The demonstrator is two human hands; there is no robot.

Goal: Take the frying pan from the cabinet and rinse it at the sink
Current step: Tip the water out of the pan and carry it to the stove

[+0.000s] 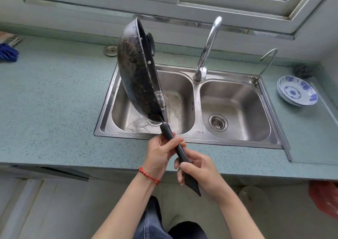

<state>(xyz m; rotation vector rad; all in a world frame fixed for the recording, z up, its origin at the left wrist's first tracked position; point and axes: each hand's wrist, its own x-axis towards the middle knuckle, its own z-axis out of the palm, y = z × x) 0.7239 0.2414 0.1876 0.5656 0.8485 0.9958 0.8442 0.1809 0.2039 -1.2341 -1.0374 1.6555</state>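
Counter (pixel 54 92): pale green speckled stone look, matte, with something blue at the far left edge

Frying pan (pixel 136 70): tipped almost on edge over the left bowl of the sink (pixel 237 141), black underside mottled and wet, rim to the right, water running off its low edge into the bowl. Deep round body, rivets showing, small helper knob at the top. Judged heavy and front-loaded; rigid metal, not fragile, but slippery when wet

Handle (pixel 180 152): long, dark, tapered, matte plastic or rubber, the proper place to hold. Left hand (pixel 161 152) grips it near the pan, fingers curled round; right hand (pixel 199 173) wraps the tail end. A two-handed hold suits the leverage

Sink: brushed steel, double bowl. Tap (pixel 208 46): polished, curved. Bowls (pixel 297 90): blue and white, stacked on the counter at right, likely breakable
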